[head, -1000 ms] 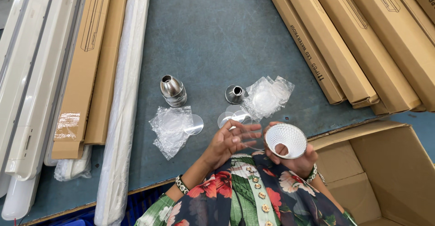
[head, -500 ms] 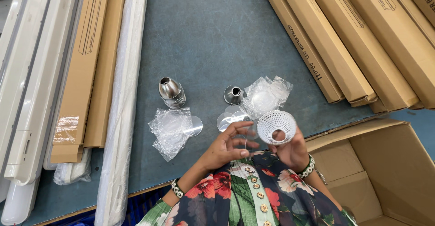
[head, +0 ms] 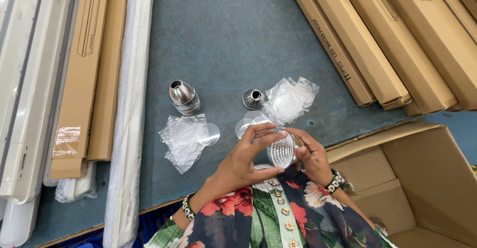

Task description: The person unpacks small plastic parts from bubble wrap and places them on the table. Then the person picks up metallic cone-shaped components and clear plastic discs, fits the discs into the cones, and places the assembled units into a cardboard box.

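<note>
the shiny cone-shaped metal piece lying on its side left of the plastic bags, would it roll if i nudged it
Probably yes. The shiny cone-shaped metal piece lies on its side on the flat blue-grey table, so a nudge would likely send it rolling in a curve, as it tapers. It looks stiff and smooth, perhaps slippery to pinch. The crumpled clear plastic bag beside it might stop it.

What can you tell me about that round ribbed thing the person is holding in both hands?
The round ribbed piece looks like a clear or silvery cup-shaped reflector, its face covered in a grid of small shiny facets. It is held up above the blue-grey table, close to the person's chest, tilted so its faceted face turns toward the camera. The left hand lays its fingers across its top and left edge, and the right hand cups it from the right. Its back is hidden.
</note>
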